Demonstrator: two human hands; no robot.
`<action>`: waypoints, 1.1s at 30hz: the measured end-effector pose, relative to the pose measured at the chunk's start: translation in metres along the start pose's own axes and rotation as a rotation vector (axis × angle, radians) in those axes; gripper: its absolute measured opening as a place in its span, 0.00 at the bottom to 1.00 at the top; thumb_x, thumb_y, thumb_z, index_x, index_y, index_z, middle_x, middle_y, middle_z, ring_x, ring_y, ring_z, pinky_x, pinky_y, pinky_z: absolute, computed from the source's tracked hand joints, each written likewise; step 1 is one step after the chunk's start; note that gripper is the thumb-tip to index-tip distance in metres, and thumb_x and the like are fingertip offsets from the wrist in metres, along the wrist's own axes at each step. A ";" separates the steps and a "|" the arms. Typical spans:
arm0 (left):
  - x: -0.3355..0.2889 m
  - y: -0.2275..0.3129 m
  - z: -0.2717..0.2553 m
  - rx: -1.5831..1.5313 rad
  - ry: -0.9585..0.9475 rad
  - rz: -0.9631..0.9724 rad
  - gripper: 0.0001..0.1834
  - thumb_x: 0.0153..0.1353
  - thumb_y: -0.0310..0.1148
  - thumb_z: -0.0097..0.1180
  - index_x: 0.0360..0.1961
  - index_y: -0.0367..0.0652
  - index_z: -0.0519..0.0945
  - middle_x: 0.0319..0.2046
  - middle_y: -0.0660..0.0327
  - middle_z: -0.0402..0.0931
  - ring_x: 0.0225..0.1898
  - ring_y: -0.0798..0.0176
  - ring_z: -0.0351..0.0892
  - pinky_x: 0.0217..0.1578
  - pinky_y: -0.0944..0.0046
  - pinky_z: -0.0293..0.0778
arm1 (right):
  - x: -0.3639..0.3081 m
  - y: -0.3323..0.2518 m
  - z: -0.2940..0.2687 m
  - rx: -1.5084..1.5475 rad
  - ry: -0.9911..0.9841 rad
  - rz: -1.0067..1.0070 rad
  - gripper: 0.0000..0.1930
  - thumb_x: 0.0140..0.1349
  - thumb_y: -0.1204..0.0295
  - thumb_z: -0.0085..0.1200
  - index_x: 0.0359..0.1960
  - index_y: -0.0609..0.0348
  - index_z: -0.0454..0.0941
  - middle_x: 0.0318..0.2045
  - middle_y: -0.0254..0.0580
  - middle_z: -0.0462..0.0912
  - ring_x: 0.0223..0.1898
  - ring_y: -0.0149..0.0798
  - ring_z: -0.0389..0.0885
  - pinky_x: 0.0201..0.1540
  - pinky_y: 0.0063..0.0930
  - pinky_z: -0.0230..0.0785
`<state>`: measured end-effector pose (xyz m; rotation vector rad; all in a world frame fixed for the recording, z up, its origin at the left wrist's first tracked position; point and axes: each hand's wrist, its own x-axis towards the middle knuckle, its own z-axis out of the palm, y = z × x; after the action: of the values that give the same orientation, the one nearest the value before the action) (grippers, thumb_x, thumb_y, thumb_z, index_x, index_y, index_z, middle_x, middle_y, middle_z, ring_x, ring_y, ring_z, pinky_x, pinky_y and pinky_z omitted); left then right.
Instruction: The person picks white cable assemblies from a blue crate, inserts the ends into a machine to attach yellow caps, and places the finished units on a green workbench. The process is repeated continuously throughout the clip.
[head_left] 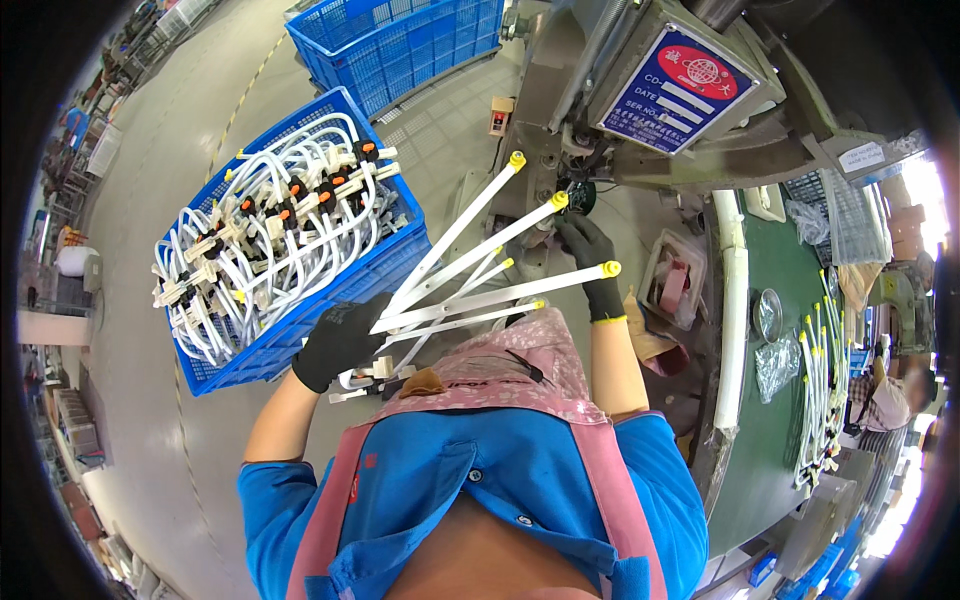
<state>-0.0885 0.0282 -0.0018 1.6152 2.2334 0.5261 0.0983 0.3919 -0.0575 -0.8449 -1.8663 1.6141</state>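
Note:
My left hand point(345, 340), in a dark glove, is closed round the gathered lower ends of a white tube frame point(470, 299). Its several legs fan out up and to the right, each ending in a yellow cap. Pale plastic joints hang below that hand, by my apron. Near the machine's tooling point(577, 197), my gloved right hand point(592, 255) has its fingers curled beside the yellow cap of one leg. What those fingers grip, if anything, is hidden.
On the left, a blue crate point(385, 275) holds bent white tube frames with black and orange joints. Another blue crate point(400, 55) stands behind it. The heavy machine point(800, 90) overhangs at upper right. More white tubes point(822, 380) lie on a green-topped table point(750, 450).

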 end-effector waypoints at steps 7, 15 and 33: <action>0.000 0.002 0.000 -0.046 -0.046 -0.120 0.35 0.45 0.29 0.63 0.58 0.37 0.69 0.36 0.47 0.78 0.36 0.46 0.78 0.38 0.52 0.74 | -0.059 -0.009 -0.041 0.360 0.108 0.121 0.17 0.63 0.73 0.50 0.52 0.65 0.73 0.43 0.42 0.81 0.41 0.36 0.82 0.44 0.27 0.75; 0.007 0.000 -0.011 0.148 0.106 0.020 0.34 0.47 0.30 0.63 0.58 0.37 0.68 0.36 0.46 0.78 0.37 0.44 0.78 0.38 0.51 0.74 | -0.048 -0.070 -0.014 -0.069 0.139 -0.165 0.18 0.61 0.74 0.55 0.53 0.66 0.73 0.41 0.36 0.81 0.38 0.26 0.77 0.41 0.20 0.68; 0.003 -0.018 -0.015 0.008 0.075 -0.111 0.31 0.51 0.32 0.63 0.57 0.38 0.70 0.47 0.47 0.76 0.46 0.46 0.77 0.45 0.53 0.74 | 0.021 -0.064 0.022 -0.417 0.180 -0.281 0.16 0.61 0.63 0.56 0.42 0.63 0.80 0.27 0.42 0.82 0.27 0.32 0.75 0.31 0.28 0.68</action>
<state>-0.1115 0.0239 0.0025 1.4878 2.3665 0.5574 0.0606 0.3868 0.0020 -0.8166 -2.1111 0.9641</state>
